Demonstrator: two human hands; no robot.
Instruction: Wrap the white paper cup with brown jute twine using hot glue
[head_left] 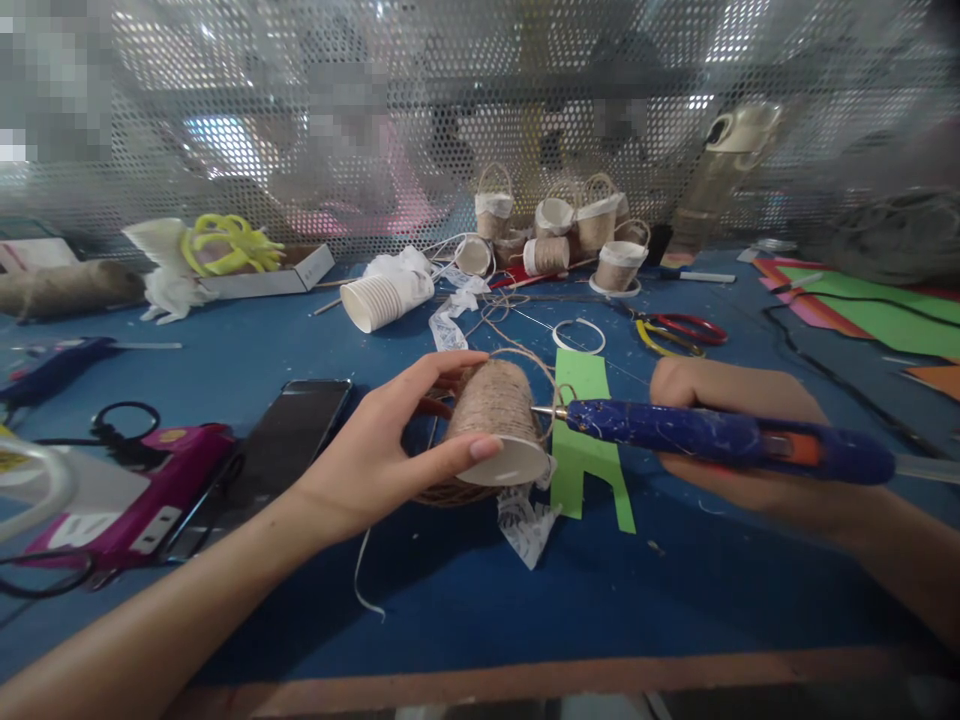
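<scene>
A paper cup wrapped in brown twine [495,405] lies tilted, its white open rim toward me. My left hand [390,430] grips it, thumb near the rim and fingers behind. My right hand [742,420] is wrapped round a blue glue gun [675,430], whose metal tip points left at the cup's right side; whether it touches the twine I cannot tell. Loose twine loops over the cup. Under and beside it are white lace [527,525] and a green paper strip [581,380].
Twine-covered baskets [619,268], stacked paper cups [375,303] and scissors [667,335] stand or lie behind. At left are a phone [296,430], a magenta power strip [180,450] and another glue gun [60,370]. Coloured sheets [862,310] and a black cable [810,370] lie right.
</scene>
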